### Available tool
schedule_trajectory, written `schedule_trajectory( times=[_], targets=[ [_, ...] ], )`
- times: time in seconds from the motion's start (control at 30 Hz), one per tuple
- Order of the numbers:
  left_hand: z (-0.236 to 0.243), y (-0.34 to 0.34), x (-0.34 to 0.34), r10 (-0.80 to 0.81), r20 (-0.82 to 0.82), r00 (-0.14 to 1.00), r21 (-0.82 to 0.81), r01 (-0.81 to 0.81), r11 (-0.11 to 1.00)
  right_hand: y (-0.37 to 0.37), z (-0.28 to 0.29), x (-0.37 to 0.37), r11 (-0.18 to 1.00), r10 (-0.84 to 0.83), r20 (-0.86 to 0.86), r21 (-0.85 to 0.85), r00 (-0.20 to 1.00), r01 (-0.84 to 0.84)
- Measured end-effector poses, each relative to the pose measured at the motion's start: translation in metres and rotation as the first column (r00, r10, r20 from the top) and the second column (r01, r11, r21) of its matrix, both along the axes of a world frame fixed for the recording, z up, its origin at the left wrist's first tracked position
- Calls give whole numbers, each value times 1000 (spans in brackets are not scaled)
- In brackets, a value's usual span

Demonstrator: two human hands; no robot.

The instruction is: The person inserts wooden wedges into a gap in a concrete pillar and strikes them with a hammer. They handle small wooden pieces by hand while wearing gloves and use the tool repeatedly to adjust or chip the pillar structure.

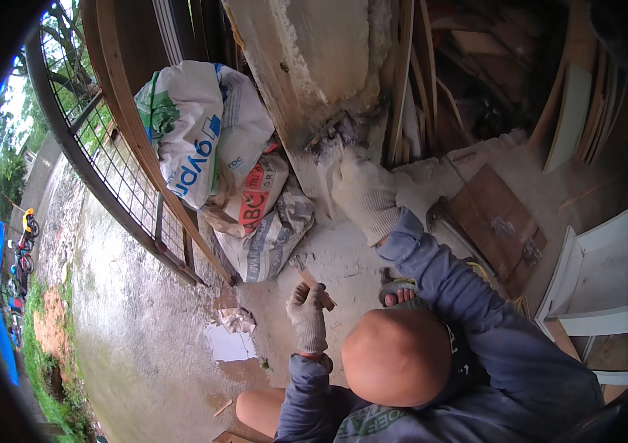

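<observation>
My left hand [306, 317], in a pale knit work glove, is closed round a short splintered strip of wood [312, 285], held above the concrete floor. My right hand [363, 193], gloved alike, reaches to the foot of a worn, plaster-crusted slab [329, 55]. Its fingers look bent round something thin and pale that I cannot make out. Before them lies a small heap of grey, ash-like debris [340, 133] in a blackened hollow. Stuffed woven sacks [251, 181] lean just left of the slab.
A curved metal mesh gate [81, 144] and long boards stand at left. Wood offcuts [587, 111] lean at right, near a brown panel [497, 221] and white drawer-like box [598, 258]. A crumpled wrapper [237, 320] lies beside a puddle [230, 345]. My bent knee [397, 358] is close in front.
</observation>
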State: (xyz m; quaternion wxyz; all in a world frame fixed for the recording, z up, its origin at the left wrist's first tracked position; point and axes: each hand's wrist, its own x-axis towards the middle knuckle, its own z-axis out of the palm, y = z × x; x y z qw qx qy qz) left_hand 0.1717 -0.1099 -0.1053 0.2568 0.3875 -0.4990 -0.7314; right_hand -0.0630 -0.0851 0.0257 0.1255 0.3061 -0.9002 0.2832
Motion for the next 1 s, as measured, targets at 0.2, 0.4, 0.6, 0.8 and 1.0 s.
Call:
schedule_trajectory(
  times=[0.2,0.4,0.6,0.8,1.0],
  targets=[
    [4,-4,0,28,-36,999,15,-28,1000,8,-15,-1,997,0,-81,-79,997,-7],
    [11,-8,1,36,-32,999,12,-36,999,-12,-12,-6,998,63,-96,-25,993,-66],
    [5,-8,6,4,-35,999,1,-4,1000,3,-18,-12,990,135,-418,96,899,-104],
    [15,-9,9,36,-47,998,11,-36,999,16,14,-20,838,298,-384,544,874,-47],
    [12,-10,14,10,-60,998,-23,-11,1000,15,13,-26,684,466,-419,730,779,-16]
  ],
)
